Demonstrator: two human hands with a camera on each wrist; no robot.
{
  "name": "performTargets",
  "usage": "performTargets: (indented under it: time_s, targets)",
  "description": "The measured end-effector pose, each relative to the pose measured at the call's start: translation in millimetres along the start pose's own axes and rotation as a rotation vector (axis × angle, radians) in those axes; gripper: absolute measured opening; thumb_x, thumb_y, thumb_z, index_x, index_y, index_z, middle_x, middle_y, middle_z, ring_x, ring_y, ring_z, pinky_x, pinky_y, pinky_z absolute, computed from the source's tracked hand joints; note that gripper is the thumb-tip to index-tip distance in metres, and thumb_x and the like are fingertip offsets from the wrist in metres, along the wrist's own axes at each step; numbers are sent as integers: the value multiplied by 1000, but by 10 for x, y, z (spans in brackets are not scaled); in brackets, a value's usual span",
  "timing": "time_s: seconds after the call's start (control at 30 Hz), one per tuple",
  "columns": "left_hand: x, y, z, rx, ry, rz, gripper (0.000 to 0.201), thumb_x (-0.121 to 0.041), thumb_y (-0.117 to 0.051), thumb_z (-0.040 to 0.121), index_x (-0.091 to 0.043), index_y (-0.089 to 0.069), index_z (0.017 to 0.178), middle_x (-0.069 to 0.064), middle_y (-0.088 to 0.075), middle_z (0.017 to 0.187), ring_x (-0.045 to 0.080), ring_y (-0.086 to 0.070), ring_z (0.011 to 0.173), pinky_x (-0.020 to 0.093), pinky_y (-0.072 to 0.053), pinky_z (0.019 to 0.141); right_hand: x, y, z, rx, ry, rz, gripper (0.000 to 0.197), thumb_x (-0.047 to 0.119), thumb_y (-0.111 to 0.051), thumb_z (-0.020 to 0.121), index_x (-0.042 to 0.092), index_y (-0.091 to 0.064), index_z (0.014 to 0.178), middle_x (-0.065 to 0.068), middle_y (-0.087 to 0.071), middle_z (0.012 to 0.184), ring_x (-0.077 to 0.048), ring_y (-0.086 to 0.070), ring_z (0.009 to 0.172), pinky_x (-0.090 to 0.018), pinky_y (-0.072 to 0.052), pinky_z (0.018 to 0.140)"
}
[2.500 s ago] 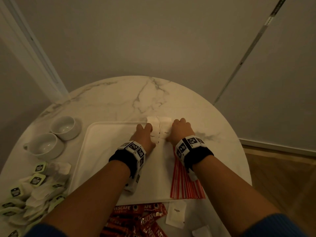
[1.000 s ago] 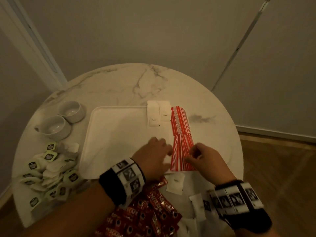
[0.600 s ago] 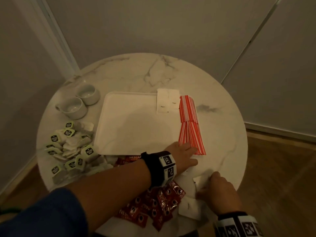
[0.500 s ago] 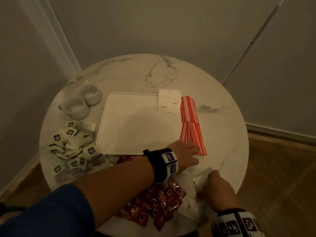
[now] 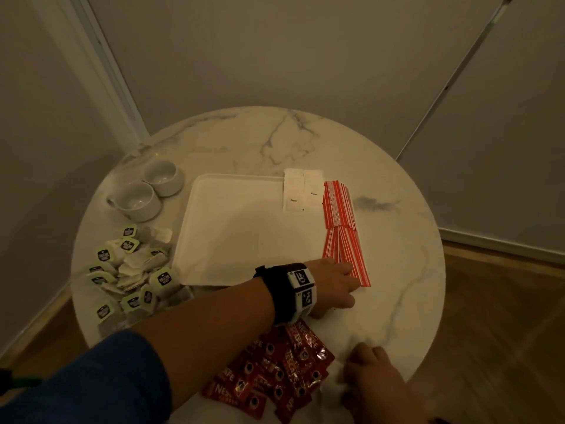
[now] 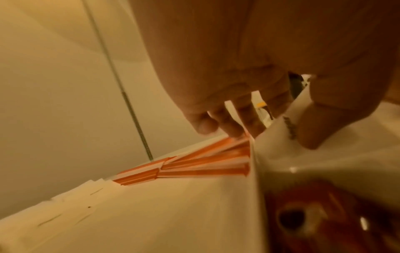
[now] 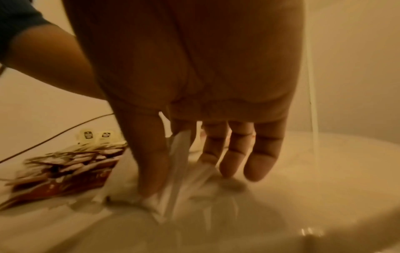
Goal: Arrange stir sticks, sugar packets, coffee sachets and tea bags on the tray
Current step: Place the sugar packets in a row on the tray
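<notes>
A white tray lies mid-table. Two white sugar packets sit side by side at its far right corner. Red-and-white striped stir sticks run along its right edge, also seen in the left wrist view. My left hand is at the sticks' near end; there its thumb and fingers pinch a white sugar packet. My right hand is at the table's front edge, where thumb and forefinger pinch a blurred white sugar packet among loose ones. Red coffee sachets lie under my left forearm. Tea bags are heaped at the left.
Two white cups stand left of the tray at the back. The round marble table ends close in front of my right hand. Grey walls rise behind, and wooden floor shows to the right.
Both hands left the sugar packets at the tray's far corner and came back to the front. In the last half second my right hand slid nearer the front edge; my left hand stayed put.
</notes>
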State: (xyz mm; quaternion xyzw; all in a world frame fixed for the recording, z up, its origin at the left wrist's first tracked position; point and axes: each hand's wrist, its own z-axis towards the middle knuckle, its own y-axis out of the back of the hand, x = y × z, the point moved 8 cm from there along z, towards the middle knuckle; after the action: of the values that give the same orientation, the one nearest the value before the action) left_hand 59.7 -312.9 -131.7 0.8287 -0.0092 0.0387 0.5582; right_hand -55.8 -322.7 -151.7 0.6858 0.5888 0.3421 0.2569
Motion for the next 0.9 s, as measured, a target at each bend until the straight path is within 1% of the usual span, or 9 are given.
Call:
performTargets:
  time_s: [0.13,0.17,0.27,0.37,0.43,0.53,0.6,0.7,0.9]
  targets:
    - [153,193,-164,-65,83,-484,17,-19,-63,85,-17,-49,95,0,-54,92,17,-50,81,24,-41,66,-156,31,76,-29,-32,192,20,31,-56,90,23,-63,107,1,-45,131,-14,-47,118,-20,-40,97]
    - [246,233,-225,-103,140,-646,22,-18,-63,85,-15,-48,102,-1,-52,92,16,-49,80,21,-38,62,-218,107,85,-32,-38,236,7,29,-60,89,26,-63,94,4,-48,126,-12,-50,115,-17,-40,94]
    - [590,274,-474,-218,341,-1015,43,-20,-66,85,-19,-45,122,-2,-55,100,14,-53,85,21,-45,68,-506,489,36,-95,-138,449,19,24,-75,77,29,-58,74,10,-59,95,-9,-59,90,-22,-47,82]
    - [958,216,-722,-359,540,-1135,38,-25,-74,78,-21,-56,112,-4,-59,106,12,-56,94,23,-48,79,-595,1008,9,-291,-106,741,12,16,-77,76,14,-66,79,-3,-68,79,-16,-65,76,-34,-53,76]
    - [1173,134,-859,-437,667,-1188,28,-26,-77,75,-21,-61,97,-4,-63,99,12,-58,90,23,-49,77,-512,1297,119,-365,-19,999,13,8,-71,80,6,-61,88,-7,-70,85,-20,-68,79,-40,-57,77]
    - [1394,36,-1027,-561,772,-1313,15,-20,-79,70,-16,-66,76,-1,-67,79,15,-61,76,35,-52,77,-348,1567,461,-407,78,1448,29,-3,-63,83,9,-55,108,-13,-72,98,-29,-71,90,-48,-57,78]
    - [1507,-25,-1106,-612,802,-1403,11,-11,-78,71,-10,-66,70,2,-67,70,17,-65,70,35,-55,71,-273,1644,735,-395,81,1625,33,-5,-59,86,12,-58,114,-15,-70,105,-34,-68,96,-44,-58,76]
    - [1595,-125,-1147,-611,796,-1543,8,-6,-73,78,0,-68,75,8,-69,69,21,-69,66,27,-55,58,-159,1710,1029,-355,52,1730,25,-1,-57,90,7,-62,113,-14,-71,105,-32,-69,96,-35,-60,68]
    - [1685,-288,-1114,-675,804,-1746,11,-1,-65,82,-8,-70,89,8,-64,66,15,-57,49,23,-39,44,9,1786,1310,-312,91,1701,18,5,-57,92,7,-66,107,-8,-75,92,-21,-72,83,-37,-59,68]
